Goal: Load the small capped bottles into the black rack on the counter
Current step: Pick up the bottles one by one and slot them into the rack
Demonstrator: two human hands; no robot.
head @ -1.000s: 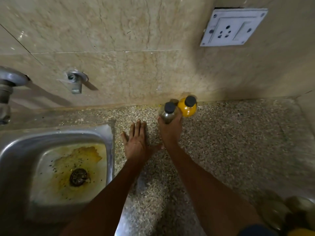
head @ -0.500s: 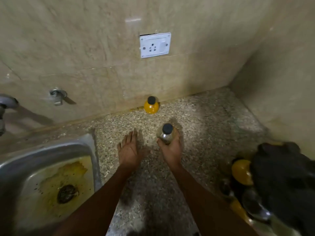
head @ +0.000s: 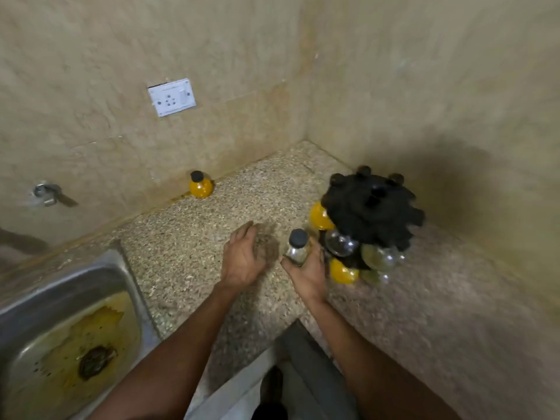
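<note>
My right hand [head: 306,275] grips a small clear bottle with a black cap [head: 297,247], held upright just left of the black rack [head: 374,212]. The rack stands in the counter's far right corner and carries several round bottles, yellow and clear, hanging at its sides. Another yellow bottle with a black cap [head: 200,185] stands alone against the back wall. My left hand [head: 242,259] hovers just above the counter to the left of the held bottle, fingers loosely apart and holding nothing.
A steel sink [head: 65,338] with a stained basin fills the lower left. The speckled stone counter [head: 188,247] runs to a wall corner at the right. A white socket plate [head: 172,97] and a wall tap fitting [head: 47,192] sit on the back wall.
My right hand has carried the clear bottle away from the yellow one at the wall, rightward to the rack. My left hand lifted off the counter. The view swung right, bringing the whole rack in.
</note>
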